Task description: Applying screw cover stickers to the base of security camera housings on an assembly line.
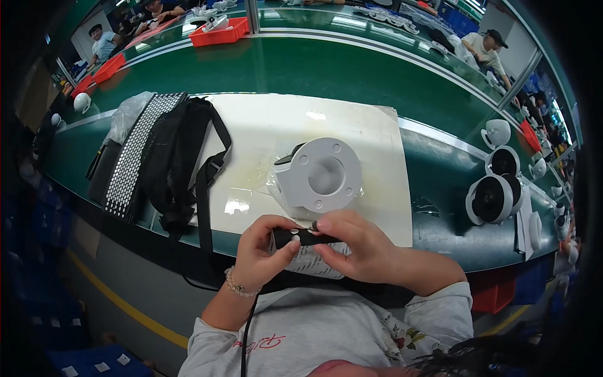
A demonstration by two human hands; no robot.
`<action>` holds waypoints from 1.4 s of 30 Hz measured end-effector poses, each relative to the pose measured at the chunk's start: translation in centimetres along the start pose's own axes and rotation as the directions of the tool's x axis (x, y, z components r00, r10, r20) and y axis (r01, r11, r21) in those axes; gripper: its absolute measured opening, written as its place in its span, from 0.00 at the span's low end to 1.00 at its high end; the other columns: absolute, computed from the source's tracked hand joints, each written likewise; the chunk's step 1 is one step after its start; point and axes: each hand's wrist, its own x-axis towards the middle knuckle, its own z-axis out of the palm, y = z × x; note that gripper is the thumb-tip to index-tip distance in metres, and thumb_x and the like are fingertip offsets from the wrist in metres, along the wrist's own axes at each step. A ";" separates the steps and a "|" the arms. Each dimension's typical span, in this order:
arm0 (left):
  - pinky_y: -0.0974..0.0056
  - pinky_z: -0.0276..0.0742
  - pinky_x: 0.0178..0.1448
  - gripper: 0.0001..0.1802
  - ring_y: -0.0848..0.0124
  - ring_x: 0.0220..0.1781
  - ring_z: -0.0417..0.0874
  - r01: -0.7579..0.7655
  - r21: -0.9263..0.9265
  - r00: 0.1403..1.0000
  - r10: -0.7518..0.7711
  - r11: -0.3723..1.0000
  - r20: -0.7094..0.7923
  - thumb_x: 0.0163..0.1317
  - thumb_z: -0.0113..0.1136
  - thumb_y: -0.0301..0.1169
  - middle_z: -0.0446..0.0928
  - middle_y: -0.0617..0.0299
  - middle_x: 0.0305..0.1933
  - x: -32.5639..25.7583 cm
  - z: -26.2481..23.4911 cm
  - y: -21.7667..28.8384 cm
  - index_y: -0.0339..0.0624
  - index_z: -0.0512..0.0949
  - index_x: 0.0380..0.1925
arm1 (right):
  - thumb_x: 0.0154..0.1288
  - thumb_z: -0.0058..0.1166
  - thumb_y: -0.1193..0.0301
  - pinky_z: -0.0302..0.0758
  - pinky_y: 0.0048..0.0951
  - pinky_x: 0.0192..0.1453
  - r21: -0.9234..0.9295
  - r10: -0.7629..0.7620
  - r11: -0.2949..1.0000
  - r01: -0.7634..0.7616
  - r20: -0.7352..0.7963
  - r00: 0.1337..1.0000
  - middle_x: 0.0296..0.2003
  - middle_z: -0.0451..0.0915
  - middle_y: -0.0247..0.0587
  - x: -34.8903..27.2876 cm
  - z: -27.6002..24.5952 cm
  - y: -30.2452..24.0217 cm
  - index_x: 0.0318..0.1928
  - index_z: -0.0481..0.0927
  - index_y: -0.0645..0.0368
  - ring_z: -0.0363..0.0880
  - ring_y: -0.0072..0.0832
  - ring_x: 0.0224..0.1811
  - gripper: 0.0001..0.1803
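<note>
A green bench curves across the view, with a pale stripe along its far edge. A white mat lies at its middle. On the mat sits a white round housing in clear wrap. At the mat's left edge lie a black strap bundle, a perforated black panel and a clear bag. To the right, off the mat, stand 3 white round units, the nearest showing a dark face. On the far side rests 1 red tray.
</note>
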 end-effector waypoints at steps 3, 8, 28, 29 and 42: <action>0.72 0.67 0.47 0.16 0.76 0.42 0.73 0.023 0.016 1.000 -0.023 1.000 0.017 0.47 0.62 0.20 0.73 0.61 0.40 0.4 0.0 -0.1 0.34 0.71 0.38 | 0.49 0.57 0.84 0.76 0.27 0.41 0.037 0.028 0.999 -0.028 -0.002 1.000 0.44 0.67 0.46 0.1 0.4 0.4 0.56 0.59 0.57 0.75 0.31 0.40 0.33; 0.71 0.67 0.48 0.16 0.74 0.42 0.73 0.039 0.131 0.997 -0.047 0.991 0.056 0.45 0.64 0.20 0.73 0.60 0.39 0.5 0.0 -0.3 0.35 0.72 0.36 | 0.49 0.56 0.84 0.76 0.27 0.42 0.062 0.033 0.998 -0.033 0.004 0.999 0.47 0.64 0.47 -0.2 1.0 0.9 0.56 0.59 0.57 0.74 0.30 0.40 0.33; 0.71 0.70 0.36 0.10 0.72 0.32 0.75 -0.213 0.309 0.977 0.205 0.927 0.058 0.47 0.65 0.24 0.75 0.59 0.30 0.6 0.1 -0.3 0.35 0.74 0.29 | 0.49 0.53 0.86 0.73 0.27 0.37 -0.028 -0.242 0.970 0.243 0.030 0.970 0.43 0.70 0.44 -0.1 0.3 0.8 0.56 0.58 0.56 0.75 0.28 0.37 0.33; 0.71 0.70 0.36 0.10 0.72 0.32 0.75 -0.214 0.308 0.977 0.207 0.927 0.055 0.47 0.65 0.24 0.75 0.59 0.30 0.6 0.1 -0.4 0.35 0.74 0.29 | 0.48 0.53 0.87 0.73 0.27 0.36 0.069 -0.277 0.960 0.272 0.087 0.957 0.41 0.71 0.45 0.3 0.1 0.4 0.55 0.58 0.56 0.74 0.28 0.36 0.33; 0.68 0.69 0.38 0.09 0.68 0.32 0.74 -0.257 0.341 0.966 0.233 0.904 0.111 0.47 0.63 0.24 0.74 0.60 0.30 1.8 -0.4 -1.8 0.38 0.74 0.30 | 0.57 0.45 0.84 0.68 0.23 0.44 0.223 0.198 0.966 -0.130 -0.320 0.926 0.45 0.63 0.40 4.4 -3.2 6.3 0.63 0.49 0.51 0.69 0.21 0.39 0.35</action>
